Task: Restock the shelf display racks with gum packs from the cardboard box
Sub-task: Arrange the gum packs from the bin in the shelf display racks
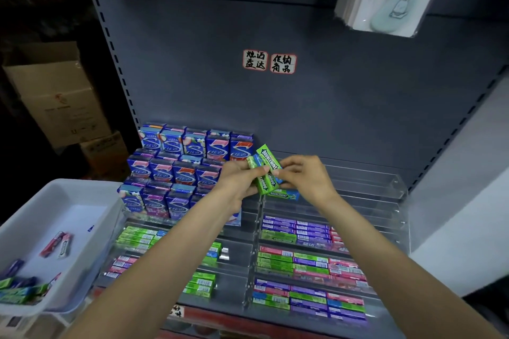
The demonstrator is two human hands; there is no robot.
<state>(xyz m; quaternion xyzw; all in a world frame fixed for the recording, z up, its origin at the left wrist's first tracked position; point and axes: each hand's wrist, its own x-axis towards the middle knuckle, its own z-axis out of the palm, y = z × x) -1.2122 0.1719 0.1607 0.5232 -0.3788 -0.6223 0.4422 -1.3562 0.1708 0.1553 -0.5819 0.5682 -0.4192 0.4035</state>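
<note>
Two bare forearms enter from the bottom edge and converge above the display. The left hand (237, 181) grips a small bundle of green gum packs (265, 173) with curled fingers; the right hand (305, 177) pinches the upper end of the same bundle — thumb and fingertips closed on the pack printed DOUBLEMINT. The bundle is tilted, its top end pointing up and away from the hands. Just below the right hand, one green-and-blue pack (283, 195) lies flat at the front edge of a clear acrylic rack (366, 187), whose tiers behind the right hand show no stock. Beneath both wrists, lower rack tiers (308, 264) hold rows of green, purple, pink and blue packs. Left of the left hand, stepped rows of blue upright gum boxes (176, 165) stand against the dark back panel (220, 63). Further left, beside the left forearm, a white plastic bin (55, 212) contains a few loose packs. Cardboard boxes (60, 96) are stacked beyond the bin, outside the shelf upright.
</note>
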